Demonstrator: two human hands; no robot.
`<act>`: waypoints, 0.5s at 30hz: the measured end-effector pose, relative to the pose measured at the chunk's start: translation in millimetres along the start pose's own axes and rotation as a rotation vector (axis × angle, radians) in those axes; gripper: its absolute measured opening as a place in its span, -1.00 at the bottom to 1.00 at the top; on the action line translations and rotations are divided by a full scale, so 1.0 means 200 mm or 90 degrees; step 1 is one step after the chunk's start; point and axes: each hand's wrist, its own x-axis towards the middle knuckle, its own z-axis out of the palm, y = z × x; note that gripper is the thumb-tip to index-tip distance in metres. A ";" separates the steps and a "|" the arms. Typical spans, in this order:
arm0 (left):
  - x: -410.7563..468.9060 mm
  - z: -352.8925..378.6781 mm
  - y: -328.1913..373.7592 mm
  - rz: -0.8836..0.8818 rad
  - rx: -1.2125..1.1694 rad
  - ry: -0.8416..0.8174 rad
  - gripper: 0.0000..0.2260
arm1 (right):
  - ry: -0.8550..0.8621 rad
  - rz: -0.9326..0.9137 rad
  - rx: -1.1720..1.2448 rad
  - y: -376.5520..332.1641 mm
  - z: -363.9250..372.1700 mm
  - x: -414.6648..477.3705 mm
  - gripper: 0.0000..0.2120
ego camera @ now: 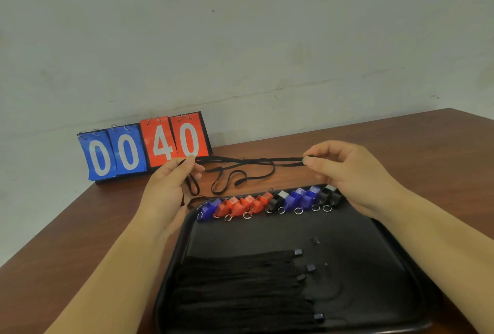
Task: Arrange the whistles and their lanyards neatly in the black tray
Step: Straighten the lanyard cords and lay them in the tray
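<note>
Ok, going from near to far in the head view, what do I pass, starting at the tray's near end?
folded lanyards → row of whistles → loose lanyard → flip scoreboard

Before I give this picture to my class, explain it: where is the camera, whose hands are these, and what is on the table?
No machine here: a person wears the camera on the head, looking down at their own bare hands. The left hand and right hand each pinch a black lanyard, stretched between them above the table. On the table lies a black tray with a row of whistles along its far edge and folded lanyards nearer. A flip scoreboard stands behind.
</note>
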 end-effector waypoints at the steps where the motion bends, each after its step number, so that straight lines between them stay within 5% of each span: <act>1: 0.00 0.00 0.00 -0.008 -0.019 -0.011 -0.80 | 0.003 0.006 0.017 0.00 0.00 0.00 -0.89; 9: 0.01 -0.03 0.01 -0.056 -0.104 -0.082 -0.82 | 0.073 0.069 0.187 0.00 -0.02 0.03 -0.90; 15: 0.04 -0.06 0.00 -0.119 -0.280 -0.030 -0.73 | 0.116 0.093 0.239 -0.01 -0.04 0.03 -0.92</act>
